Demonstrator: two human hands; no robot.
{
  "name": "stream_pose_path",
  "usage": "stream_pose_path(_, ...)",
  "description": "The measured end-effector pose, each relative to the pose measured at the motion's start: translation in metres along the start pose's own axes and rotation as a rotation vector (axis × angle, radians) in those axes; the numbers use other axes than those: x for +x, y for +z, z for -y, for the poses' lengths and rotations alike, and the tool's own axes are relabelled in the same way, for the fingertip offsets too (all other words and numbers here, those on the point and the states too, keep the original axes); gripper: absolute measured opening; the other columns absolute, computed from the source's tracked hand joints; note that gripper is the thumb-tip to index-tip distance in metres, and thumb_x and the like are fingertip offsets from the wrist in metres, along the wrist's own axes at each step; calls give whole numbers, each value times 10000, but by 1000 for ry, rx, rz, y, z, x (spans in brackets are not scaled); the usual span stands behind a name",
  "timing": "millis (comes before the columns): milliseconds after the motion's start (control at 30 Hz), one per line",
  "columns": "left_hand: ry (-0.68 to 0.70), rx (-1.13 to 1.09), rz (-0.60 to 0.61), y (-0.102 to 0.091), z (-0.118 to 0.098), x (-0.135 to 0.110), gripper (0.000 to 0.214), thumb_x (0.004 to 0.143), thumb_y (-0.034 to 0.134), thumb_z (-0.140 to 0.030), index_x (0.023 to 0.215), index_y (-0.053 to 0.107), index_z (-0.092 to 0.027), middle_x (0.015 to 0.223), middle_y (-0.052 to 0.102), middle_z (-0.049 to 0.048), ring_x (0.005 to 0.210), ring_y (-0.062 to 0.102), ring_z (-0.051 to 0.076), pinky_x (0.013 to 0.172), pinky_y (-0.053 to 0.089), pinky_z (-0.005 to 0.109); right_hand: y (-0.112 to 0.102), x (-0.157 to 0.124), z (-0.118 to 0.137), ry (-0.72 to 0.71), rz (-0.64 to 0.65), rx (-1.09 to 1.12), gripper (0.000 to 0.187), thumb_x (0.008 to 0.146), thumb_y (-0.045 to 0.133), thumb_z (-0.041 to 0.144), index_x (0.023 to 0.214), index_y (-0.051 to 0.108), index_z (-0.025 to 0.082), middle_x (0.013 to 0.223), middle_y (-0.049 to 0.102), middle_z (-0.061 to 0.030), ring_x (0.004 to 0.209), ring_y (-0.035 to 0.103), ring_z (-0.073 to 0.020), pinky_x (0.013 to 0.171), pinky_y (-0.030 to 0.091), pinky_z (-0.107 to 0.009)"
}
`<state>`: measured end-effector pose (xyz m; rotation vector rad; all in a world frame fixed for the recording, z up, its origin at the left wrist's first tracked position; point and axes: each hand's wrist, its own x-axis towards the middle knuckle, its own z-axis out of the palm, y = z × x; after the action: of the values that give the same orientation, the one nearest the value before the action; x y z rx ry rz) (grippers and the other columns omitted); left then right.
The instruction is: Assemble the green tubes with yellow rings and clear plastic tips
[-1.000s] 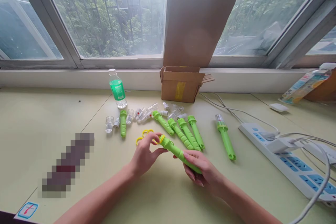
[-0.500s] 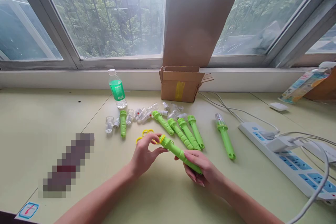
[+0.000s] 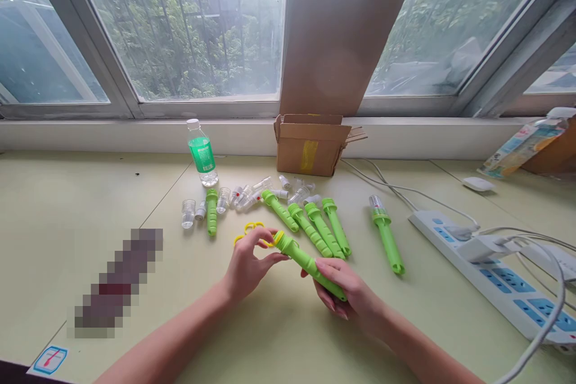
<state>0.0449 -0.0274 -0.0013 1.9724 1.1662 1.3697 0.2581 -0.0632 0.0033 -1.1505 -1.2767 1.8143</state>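
Note:
My right hand (image 3: pixel 344 285) is wrapped round the lower part of a green plastic flashlight handle (image 3: pixel 302 257), held slanting above the table. At the handle's threaded upper end, my left hand (image 3: pixel 249 261) has its fingertips closed on a yellow ring (image 3: pixel 278 238). The ring sits at the threaded end; how far over it, I cannot tell. Beyond my left fingers lie more yellow rings (image 3: pixel 253 226), partly hidden. Several green handles (image 3: pixel 310 231) lie just behind the held one, and another green handle (image 3: pixel 211 213) is to the left.
Clear ribbed caps (image 3: pixel 188 214) and small white parts lie scattered behind the handles. A capped green flashlight (image 3: pixel 387 240) lies right, beside a power strip (image 3: pixel 477 270) with cables. A water bottle (image 3: pixel 202 156) and cardboard box (image 3: pixel 310 153) stand at the back. A pixelated object (image 3: pixel 117 282) lies left.
Both hands stay almost in place on the handle and the yellow ring. The whole view has shifted very slightly.

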Motion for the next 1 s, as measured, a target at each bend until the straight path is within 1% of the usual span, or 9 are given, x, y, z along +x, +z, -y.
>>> stream_pose_path(233, 18, 5, 4, 1, 3, -1, 261, 698, 767, -244, 804, 532, -202, 1002, 707, 40, 770, 662, 162, 691, 581, 353, 1, -1, 2, -4, -4, 1, 396, 881, 468, 493, 859, 619, 128, 448, 471, 50, 316, 323, -46, 338, 201, -174)
stream_pose_path(467, -7, -7, 6, 2, 0, -1, 260, 726, 743, -289, 862, 538, -202, 1003, 697, 46, 748, 675, 156, 663, 593, 335, 1, 1, -1, -2, -13, 2, 428, 860, 464, 538, 872, 612, 137, 443, 463, 53, 320, 312, -59, 346, 212, -191)
stream_pose_path(733, -3, 17, -4, 2, 1, 0, 264, 704, 758, -297, 802, 530, -207, 967, 709, 38, 719, 677, 163, 627, 600, 336, 1, 0, -1, 17, -11, 4, 438, 866, 467, 534, 943, 614, 129, 459, 471, 52, 325, 322, -60, 351, 214, -193)
stream_pose_path(1000, -5, 29, 3, 1, 1, 0, 266, 696, 765, -292, 771, 526, -205, 966, 715, 37, 746, 666, 169, 666, 595, 364, 0, 0, 0, 12, 2, 12, 430, 873, 462, 509, 956, 616, 117, 454, 470, 53, 322, 322, -56, 349, 218, -188)
